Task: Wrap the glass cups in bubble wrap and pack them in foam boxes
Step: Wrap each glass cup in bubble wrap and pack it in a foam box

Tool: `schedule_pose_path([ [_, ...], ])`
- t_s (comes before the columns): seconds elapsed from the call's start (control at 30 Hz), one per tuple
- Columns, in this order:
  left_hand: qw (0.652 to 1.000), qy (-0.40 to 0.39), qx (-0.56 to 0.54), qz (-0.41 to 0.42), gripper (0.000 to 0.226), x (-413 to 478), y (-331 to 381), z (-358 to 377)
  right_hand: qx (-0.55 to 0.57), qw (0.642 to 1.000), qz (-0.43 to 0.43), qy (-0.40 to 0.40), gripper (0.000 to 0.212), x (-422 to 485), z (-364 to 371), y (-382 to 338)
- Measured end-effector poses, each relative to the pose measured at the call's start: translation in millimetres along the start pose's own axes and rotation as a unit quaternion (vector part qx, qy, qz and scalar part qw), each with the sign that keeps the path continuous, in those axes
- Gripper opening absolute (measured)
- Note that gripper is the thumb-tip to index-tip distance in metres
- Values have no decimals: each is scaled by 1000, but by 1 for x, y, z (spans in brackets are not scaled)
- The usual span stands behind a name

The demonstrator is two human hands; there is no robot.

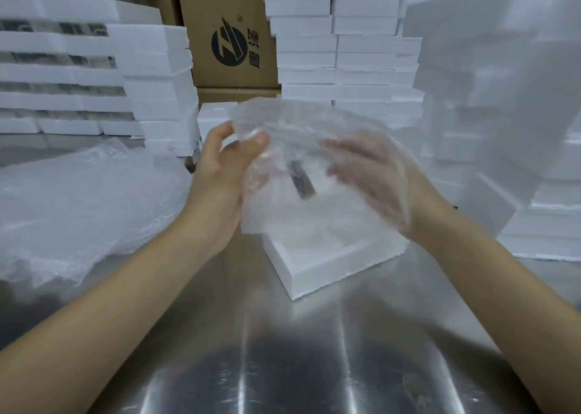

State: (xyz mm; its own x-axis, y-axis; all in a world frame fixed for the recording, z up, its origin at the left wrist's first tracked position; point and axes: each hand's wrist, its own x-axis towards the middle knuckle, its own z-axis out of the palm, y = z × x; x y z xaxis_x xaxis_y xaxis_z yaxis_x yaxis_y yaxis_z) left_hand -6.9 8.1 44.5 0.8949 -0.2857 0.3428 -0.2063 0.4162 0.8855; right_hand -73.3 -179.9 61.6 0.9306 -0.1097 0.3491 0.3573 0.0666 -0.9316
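Two hands up over open foam box [330, 262]: your left hand [226, 168] pinches bubble wrap [298, 124], thumb on top, glass cup [292, 174] somewhere inside it, barely visible. Your right hand [371, 174] sits behind sheet, fingers look straight, nothing clenched, bit blurry tho. Tip imo: pull wrap snug, roll cup fully, tuck loose ends before lowering into box.

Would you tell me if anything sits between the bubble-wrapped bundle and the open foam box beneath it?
Nothing visible: the left hand and right hand hold the clear bubble-wrap bundle above the open white foam box.
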Motion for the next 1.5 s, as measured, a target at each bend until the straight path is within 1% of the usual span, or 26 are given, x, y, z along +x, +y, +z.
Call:
schedule_pose_path([
  [0.07,996,45,-71,-15,47,3,-3,-6,-37,988,-35,145,23,4,-15,3],
  [0.1,992,61,-106,-14,40,4,-5,-8,-30,982,-17,186,27,4,-21,4],
  [0.13,989,68,-134,-12,36,4,-6,-10,-46,981,17,190,28,5,-23,7],
  [0.2,986,63,-157,-19,37,3,-10,-10,-88,984,117,98,33,5,-24,13],
  [0.27,991,43,-121,-36,42,1,-14,-8,-61,979,192,11,48,4,-20,18],
  [0.33,996,10,-60,-60,41,-2,-16,-7,-15,986,163,6,32,4,-17,21],
  [0.4,995,-32,-28,-86,39,-5,-17,-5,37,991,103,71,7,5,-19,21],
  [0.43,994,-55,-14,-92,40,-7,-17,-4,64,990,76,101,4,6,-21,20],
  [0.5,992,-85,26,-90,42,-10,-19,-1,78,991,30,109,13,5,-23,20],
  [0.6,991,-87,69,-71,50,-15,-22,5,44,999,12,26,15,1,-9,21],
  [0.67,991,-75,104,-37,58,-18,-23,7,-43,998,6,-43,16,-5,2,24],
  [0.7,990,-69,120,-19,60,-19,-22,7,-93,993,0,-69,24,-7,5,26],
  [0.77,987,-66,146,11,61,-20,-19,6,-118,990,4,-83,30,-11,8,29],
  [0.9,986,-85,144,20,58,-22,-16,11,16,999,0,-52,32,-11,7,24],
  [0.97,988,-89,125,13,59,-22,-16,12,83,995,-12,-46,23,-9,5,24],
  [1.03,991,-98,91,-1,58,-21,-16,10,136,991,-14,-2,14,-7,3,23],
  [1.07,991,-105,81,-6,55,-21,-15,10,143,989,-13,35,19,-5,2,22],
  [1.13,989,-128,74,-17,46,-22,-15,10,109,989,-6,101,45,-2,-2,23],
  [1.2,986,-159,45,-37,36,-23,-17,10,91,987,28,128,83,-1,-4,24],
  [1.23,984,-170,24,-49,33,-24,-17,10,97,987,38,123,93,-1,-5,25],
  [1.27,983,-176,11,-57,32,-24,-17,10,101,988,29,110,90,-1,-6,27],
  [1.3,983,-173,11,-59,34,-23,-16,10,93,991,3,91,76,-2,-6,28],
  [1.37,987,-150,29,-51,41,-22,-16,11,10,996,-56,71,44,-4,-5,29],
  [1.4,989,-134,36,-46,43,-22,-17,10,-51,993,-75,75,34,-5,-4,29],
  [1.47,993,-105,41,-41,44,-21,-17,9,-124,987,-85,58,19,-6,-2,31],
  [1.5,994,-96,40,-36,46,-21,-16,8,-109,990,-81,24,14,-7,-1,30],
])
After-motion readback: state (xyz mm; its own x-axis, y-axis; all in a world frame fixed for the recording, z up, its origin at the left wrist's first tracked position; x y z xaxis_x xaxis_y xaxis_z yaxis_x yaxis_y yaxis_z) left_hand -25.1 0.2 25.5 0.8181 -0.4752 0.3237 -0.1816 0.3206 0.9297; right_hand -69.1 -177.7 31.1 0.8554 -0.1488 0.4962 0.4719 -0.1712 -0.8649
